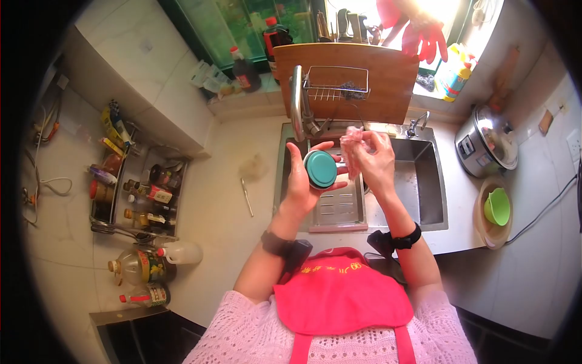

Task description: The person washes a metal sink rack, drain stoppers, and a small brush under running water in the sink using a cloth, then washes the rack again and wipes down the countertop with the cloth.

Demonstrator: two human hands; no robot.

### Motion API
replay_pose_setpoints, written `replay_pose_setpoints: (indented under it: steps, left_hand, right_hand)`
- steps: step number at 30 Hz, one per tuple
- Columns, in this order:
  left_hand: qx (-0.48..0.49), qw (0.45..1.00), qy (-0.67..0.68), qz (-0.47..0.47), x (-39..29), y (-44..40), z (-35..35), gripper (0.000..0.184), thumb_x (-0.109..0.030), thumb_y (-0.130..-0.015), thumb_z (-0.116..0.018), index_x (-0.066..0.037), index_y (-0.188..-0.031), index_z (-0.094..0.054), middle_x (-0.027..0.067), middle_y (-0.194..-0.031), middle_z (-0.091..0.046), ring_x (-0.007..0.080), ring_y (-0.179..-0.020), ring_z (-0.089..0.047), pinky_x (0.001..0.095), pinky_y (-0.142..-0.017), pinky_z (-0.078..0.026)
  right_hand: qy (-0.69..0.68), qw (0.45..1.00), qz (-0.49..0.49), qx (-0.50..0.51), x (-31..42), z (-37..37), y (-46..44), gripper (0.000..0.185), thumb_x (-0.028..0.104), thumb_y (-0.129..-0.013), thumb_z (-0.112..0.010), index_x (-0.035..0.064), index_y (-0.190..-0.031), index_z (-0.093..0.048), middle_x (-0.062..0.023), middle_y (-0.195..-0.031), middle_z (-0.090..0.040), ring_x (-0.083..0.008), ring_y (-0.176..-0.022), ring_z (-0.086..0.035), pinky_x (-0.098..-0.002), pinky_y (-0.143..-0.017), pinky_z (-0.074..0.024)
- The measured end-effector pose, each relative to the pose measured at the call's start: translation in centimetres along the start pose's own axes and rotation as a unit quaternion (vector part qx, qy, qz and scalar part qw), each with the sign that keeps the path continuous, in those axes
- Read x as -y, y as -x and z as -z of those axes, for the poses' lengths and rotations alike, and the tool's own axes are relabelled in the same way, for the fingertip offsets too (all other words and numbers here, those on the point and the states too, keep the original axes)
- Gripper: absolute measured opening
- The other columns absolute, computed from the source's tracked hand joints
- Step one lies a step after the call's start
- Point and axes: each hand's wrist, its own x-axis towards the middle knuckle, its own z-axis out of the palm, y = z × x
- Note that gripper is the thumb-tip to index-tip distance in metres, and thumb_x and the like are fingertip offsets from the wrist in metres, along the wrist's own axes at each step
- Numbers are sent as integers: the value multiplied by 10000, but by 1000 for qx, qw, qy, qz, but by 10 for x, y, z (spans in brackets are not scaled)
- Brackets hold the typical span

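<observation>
Your left grip, the left hand (298,177) at the centre of the frame, is opened out under a round container (322,169), fingers spread and thumb standing clear to the left. Your right hand (378,162), just right of centre, pinches a crumpled pink sheet (351,151) between thumb and fingers. Seen from that pinch, the container lies to the left and slightly lower, with the sheet hanging in the gap between your two hands. The container's face is a circle, so it shows you no long axis; the sheet's runs roughly up and down the frame. Your left hand is the nearer one to the container, directly against it; you cannot tell whether the sheet touches your left fingers.

The container's teal lid looks smooth and matt, with a raised ring inside its edge. The sheet is thin, wrinkled and partly see-through, either cloth or film.

Below your hands sits the steel sink (422,182), its left part covered by a flat, slotted tray (336,213). To the left, a slender pale stick (247,197) lies on the smooth, pale table (221,197). Farther off, at upper centre, a curved metal tap (296,103) stands before an upright, brown wood-grained board (385,76).
</observation>
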Motion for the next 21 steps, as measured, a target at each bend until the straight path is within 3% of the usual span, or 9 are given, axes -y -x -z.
replay_pose_setpoints:
  steps: [1, 3, 5, 8, 10, 11, 13, 17, 21]
  left_hand:
    - [4, 1000, -26, -9, 2, -1, -1, 916, -814, -815, -150, -112, -1320, -452, 67, -1087, -608, 236, -1008, -620, 414, -782, -540]
    - [13, 997, -76, -24, 10, -6, 0, 940, -819, -810, -145, -108, -1342, -450, 40, -1037, -619, 191, -980, -629, 354, -734, -553]
    - [-38, 984, -172, -25, 18, -12, 12, 926, -805, -823, -149, -93, -1309, -487, -6, -981, -627, 103, -873, -628, 274, -665, -530]
    - [-18, 993, -105, -48, 15, -13, 14, 739, -711, -898, -205, -133, -1249, -502, -24, -1029, -596, 93, -939, -586, 286, -814, -495]
    - [46, 993, -19, -104, 19, -20, 24, 584, -623, -948, -256, -168, -1213, -510, -24, -1074, -570, 89, -1021, -540, 311, -931, -446]
    - [72, 994, 13, -80, 26, -26, 43, 666, -655, -930, -242, -139, -1289, -465, -19, -1050, -571, 89, -1008, -543, 307, -924, -448]
    - [113, 991, 68, -32, 18, -23, 45, 801, -705, -899, -224, -96, -1393, -390, 1, -1035, -574, 99, -988, -553, 307, -914, -454]
    - [94, 986, 132, 34, 8, -7, 28, 909, -769, -839, -252, -86, -1429, -347, 71, -1077, -577, 158, -964, -590, 341, -857, -498]
    - [61, 994, 77, 44, 0, -5, 26, 911, -768, -836, -275, -101, -1457, -287, 110, -1085, -588, 237, -968, -612, 411, -875, -507]
  right_hand:
    - [2, 1000, 20, 13, -5, -4, 0, 276, 285, -847, -658, 12, -890, -668, -127, -896, -542, -209, -751, -593, -320, -667, -496]
    - [-169, 973, -108, 113, -8, -20, 7, 246, 248, -878, -624, 10, -918, -671, -120, -921, -543, -186, -741, -601, -286, -644, -507]
    - [-171, 974, -85, 122, 5, -27, 13, 213, 198, -904, -569, 10, -931, -666, -131, -967, -555, -208, -763, -609, -313, -655, -510]
    - [-107, 986, 63, 109, 8, -36, 19, 153, 134, -863, -558, 19, -877, -658, -143, -955, -562, -294, -868, -569, -376, -776, -463]
    - [-83, 977, 138, 138, 19, -34, 25, 114, 84, -862, -576, -15, -903, -613, -127, -946, -560, -248, -801, -587, -338, -707, -475]
    - [-74, 970, 175, 151, 24, -33, 28, 107, 59, -861, -585, -33, -916, -590, -118, -941, -559, -225, -767, -597, -319, -672, -481]
    - [-112, 969, 145, 168, 37, -32, 40, 115, 95, -823, -601, 25, -914, -596, -128, -927, -560, -330, -903, -533, -404, -786, -433]
    - [-100, 935, 218, 260, 35, -15, 38, 139, 81, -825, -613, 27, -951, -598, -110, -960, -559, -313, -938, -529, -396, -802, -423]
    - [-25, 837, 262, 480, 23, 3, 32, 117, 61, -818, -606, 24, -928, -617, -114, -926, -560, -307, -916, -536, -395, -838, -429]
